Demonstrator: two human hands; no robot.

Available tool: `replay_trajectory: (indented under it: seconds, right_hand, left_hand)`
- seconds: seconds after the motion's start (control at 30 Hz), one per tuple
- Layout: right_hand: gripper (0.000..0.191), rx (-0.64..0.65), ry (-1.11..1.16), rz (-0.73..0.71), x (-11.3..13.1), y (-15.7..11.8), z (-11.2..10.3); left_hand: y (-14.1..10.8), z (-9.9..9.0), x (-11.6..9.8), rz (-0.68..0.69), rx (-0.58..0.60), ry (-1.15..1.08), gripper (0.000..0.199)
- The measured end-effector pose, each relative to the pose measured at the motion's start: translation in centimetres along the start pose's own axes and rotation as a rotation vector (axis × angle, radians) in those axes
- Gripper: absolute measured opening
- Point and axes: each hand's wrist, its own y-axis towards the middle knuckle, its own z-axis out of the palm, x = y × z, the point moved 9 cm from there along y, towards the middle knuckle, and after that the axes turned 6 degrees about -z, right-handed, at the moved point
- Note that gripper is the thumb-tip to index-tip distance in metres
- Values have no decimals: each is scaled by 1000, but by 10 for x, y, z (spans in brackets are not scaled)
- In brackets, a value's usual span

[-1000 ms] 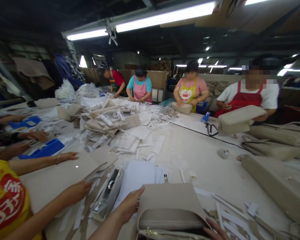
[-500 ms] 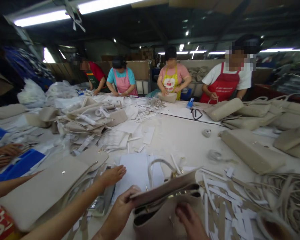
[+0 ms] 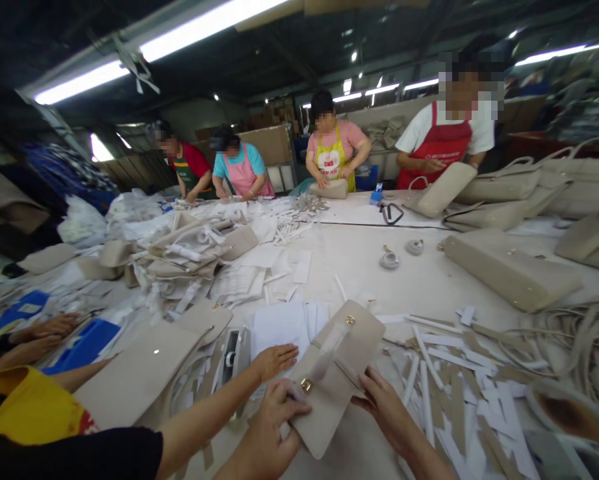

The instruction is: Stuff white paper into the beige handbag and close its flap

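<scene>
In the head view, the person's left hand (image 3: pixel 269 433) presses its grip onto the near left edge of a beige bag (image 3: pixel 336 373) lying flat on the worktop (image 3: pixel 359 267), thumb beside the gold clasp (image 3: pixel 306 385). The right hand (image 3: pixel 386 410) pinches the bag's right edge. A co-worker's hand (image 3: pixel 275 360) rests just left of it, on white paper sheets (image 3: pixel 279 323) beside a tape dispenser (image 3: pixel 234 350).

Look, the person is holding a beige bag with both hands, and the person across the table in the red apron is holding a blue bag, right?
Not quite. In the head view, both hands, left and right, do hold a beige bag. But the bag held by the person in the red apron is beige too, not blue.
</scene>
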Motion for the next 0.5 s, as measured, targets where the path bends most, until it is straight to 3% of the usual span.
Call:
replay_trajectory:
  seconds: [0.07,0.1,0.2,0.27,0.33,0.37,0.5]
  right_hand:
    - [42,-14,-191,-37,1,2,-6]
    - [41,-50,-288,-49,0,5,-11]
    - [41,-142,-485,-78,-11,17,-22]
    - [42,-156,-497,-107,-20,23,-23]
    - [46,-144,-470,-134,-28,24,-24]
    - [48,-131,-456,-148,-32,23,-24]
    - [51,-70,-404,-172,-39,19,-22]
  left_hand:
    - [7,-3,-9,-51,111,-36,19]
    - [12,-6,-11,-78,105,-33,10]
    - [26,-21,-4,-173,-164,24,12]
    - [35,-16,8,-231,-259,17,43]
    - [46,4,20,-254,-167,-52,73]
    - [52,13,26,-260,-98,-108,75]
    - [68,21,49,-352,31,-327,25]
